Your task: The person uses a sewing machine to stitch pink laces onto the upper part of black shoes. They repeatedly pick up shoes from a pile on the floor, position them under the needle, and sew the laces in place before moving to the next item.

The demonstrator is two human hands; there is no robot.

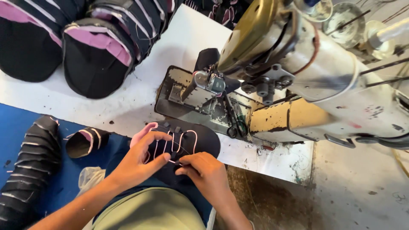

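A black shoe upper with pink lining and pale stitched loops [187, 142] lies at the table's near edge, in front of the sewing machine. My left hand [138, 159] grips its left side, thumb pressing across the loops. My right hand [200, 170] pinches the fabric or a thread at the upper's lower middle, fingers closed together. The two hands nearly touch.
An old cream sewing machine [306, 72] with a worn metal bed [187, 96] fills the right. Stacks of black-and-pink uppers [98, 55] sit at the back left on the white tabletop [145, 72]. More nested pieces [30, 166] and a single one [85, 142] lie on blue cloth at left.
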